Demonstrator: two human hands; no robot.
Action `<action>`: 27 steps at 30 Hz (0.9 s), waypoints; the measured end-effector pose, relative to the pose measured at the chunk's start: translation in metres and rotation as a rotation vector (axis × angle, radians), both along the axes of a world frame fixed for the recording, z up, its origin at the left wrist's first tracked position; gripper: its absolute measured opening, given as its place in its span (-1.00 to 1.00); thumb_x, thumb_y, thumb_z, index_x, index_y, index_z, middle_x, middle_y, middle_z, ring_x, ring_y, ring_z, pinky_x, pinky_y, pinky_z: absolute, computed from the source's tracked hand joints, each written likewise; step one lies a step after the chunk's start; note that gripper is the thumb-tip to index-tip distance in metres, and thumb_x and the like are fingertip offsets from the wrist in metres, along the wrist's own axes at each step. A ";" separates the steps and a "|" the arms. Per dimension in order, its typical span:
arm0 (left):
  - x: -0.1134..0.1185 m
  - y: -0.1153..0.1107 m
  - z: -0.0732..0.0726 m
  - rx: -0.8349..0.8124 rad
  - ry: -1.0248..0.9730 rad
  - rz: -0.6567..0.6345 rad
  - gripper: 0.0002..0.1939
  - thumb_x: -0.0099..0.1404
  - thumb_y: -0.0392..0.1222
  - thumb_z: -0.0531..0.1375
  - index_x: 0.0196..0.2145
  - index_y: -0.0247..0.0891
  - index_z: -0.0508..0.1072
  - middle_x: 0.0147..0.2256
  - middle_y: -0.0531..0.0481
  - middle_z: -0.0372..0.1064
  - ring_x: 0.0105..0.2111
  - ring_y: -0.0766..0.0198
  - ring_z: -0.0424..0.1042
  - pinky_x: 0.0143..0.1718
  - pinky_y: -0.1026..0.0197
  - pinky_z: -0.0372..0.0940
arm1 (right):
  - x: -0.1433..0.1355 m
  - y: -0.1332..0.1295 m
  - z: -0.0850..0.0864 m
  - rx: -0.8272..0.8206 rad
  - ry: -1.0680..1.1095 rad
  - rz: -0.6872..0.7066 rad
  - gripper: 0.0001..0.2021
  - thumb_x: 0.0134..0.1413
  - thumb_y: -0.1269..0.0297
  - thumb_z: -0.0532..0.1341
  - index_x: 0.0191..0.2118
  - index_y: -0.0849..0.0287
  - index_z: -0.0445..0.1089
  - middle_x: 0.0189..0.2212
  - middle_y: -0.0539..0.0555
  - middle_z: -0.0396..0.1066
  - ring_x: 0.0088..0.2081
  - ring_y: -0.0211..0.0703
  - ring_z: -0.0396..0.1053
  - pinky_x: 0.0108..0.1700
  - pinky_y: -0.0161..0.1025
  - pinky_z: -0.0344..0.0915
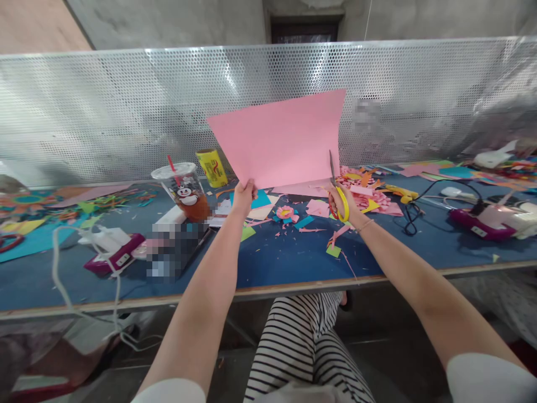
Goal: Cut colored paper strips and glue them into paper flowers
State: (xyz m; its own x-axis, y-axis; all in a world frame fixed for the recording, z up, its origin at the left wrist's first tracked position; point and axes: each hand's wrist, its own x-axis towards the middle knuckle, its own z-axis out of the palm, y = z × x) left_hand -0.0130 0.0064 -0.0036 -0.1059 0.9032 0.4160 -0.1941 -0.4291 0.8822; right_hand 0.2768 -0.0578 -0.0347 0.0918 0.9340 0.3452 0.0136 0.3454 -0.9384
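Note:
A large sheet of pink paper (281, 140) is held up over the table, its lower left corner pinched in my left hand (244, 197). My right hand (342, 206) grips a pair of scissors (343, 204) with yellow handles, red on the inside. The scissors' blades point up and lie against the sheet's lower right part; whether they cut into it I cannot tell. Below the sheet on the blue tabletop lies a pink paper flower (285, 212) with a yellow centre. Beside my right hand is a heap of pink paper pieces (369, 198).
A plastic cup (195, 204) of brown drink and a yellow can (212, 168) stand left. Purple power strips (115, 254) with cords lie at left and right. Paper scraps (333, 251) litter the table (277, 266). A perforated metal screen (126, 112) rises behind.

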 end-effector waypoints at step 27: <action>-0.006 -0.004 0.004 -0.159 -0.009 -0.104 -0.73 0.06 -0.20 0.24 -0.50 -0.23 0.14 -0.68 0.24 -0.04 -0.75 0.54 -0.05 -0.74 0.43 -0.07 | 0.006 -0.003 0.003 0.018 -0.070 0.136 -0.50 -0.09 -0.29 0.05 -0.50 0.13 0.19 -0.77 -0.07 0.17 -0.73 -0.32 0.15 -0.72 -0.38 0.12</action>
State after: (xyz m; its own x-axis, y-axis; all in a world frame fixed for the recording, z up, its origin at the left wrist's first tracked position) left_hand -0.0192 0.0023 0.0006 -0.0115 0.9636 0.2670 -0.2385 -0.2619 0.9351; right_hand 0.2833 -0.0606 -0.0319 -0.0603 0.9299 0.3629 0.0303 0.3651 -0.9305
